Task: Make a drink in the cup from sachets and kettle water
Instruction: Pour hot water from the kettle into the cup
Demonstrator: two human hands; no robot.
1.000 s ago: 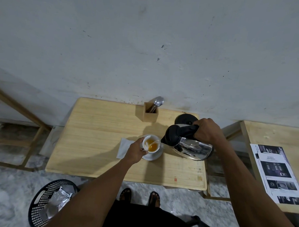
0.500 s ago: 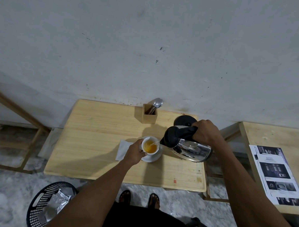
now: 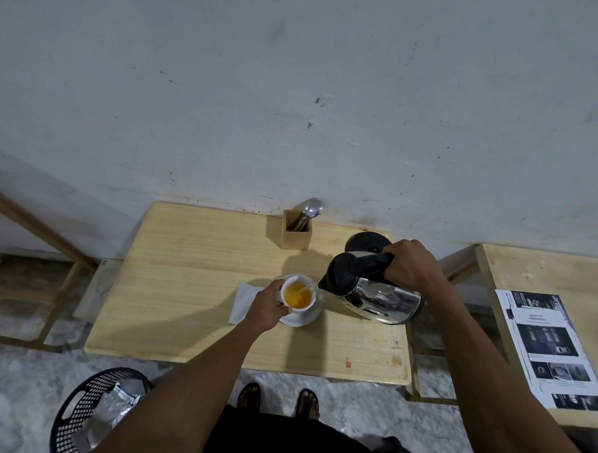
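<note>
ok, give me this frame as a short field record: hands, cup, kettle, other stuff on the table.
left hand: grips the rim of the white ceramic cup
right hand: holds the black handle of the steel kettle, tilted toward the cup
pour: thin stream entering the cup
cup contents: orange-yellow liquid
cup support: white saucer
beside saucer: white napkin
table rear: wooden holder with metal spoon; black kettle base

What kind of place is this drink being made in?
Probably a plain indoor drinks corner, not a fitted kitchen: a small pale wooden table against a bare scuffed wall, a wooden spoon holder, and a black mesh bin on marble flooring.
</note>
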